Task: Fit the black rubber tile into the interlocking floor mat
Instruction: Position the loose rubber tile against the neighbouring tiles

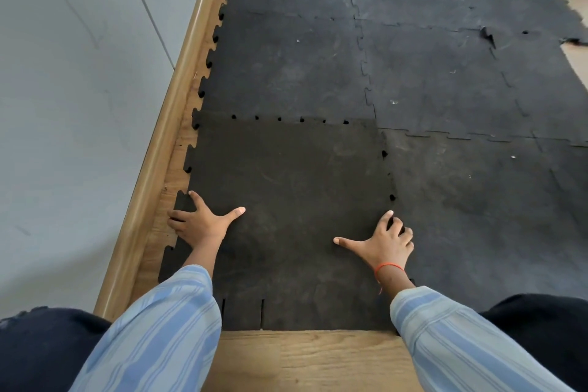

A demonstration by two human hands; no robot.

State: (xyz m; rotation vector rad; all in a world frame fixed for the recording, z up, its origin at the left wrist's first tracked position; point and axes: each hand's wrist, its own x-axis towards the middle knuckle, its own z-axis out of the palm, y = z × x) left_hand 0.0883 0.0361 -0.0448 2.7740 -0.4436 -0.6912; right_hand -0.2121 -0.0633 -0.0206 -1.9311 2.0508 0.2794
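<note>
The black rubber tile (286, 200) lies flat at the near left corner of the interlocking floor mat (445, 79). Small gaps show between the teeth along its far seam and its right seam. My left hand (199, 223) grips the tile's left toothed edge, fingers curled over it and thumb spread on top. My right hand (385, 245) grips the right edge at the seam, fingers curled down into the joint, thumb flat on the tile.
A wooden skirting board (165, 137) runs along the grey wall (63, 89) on the left. Bare wooden floor (302, 360) lies in front of the tile. A loose torn piece (488, 35) sticks up in the mat at the far right.
</note>
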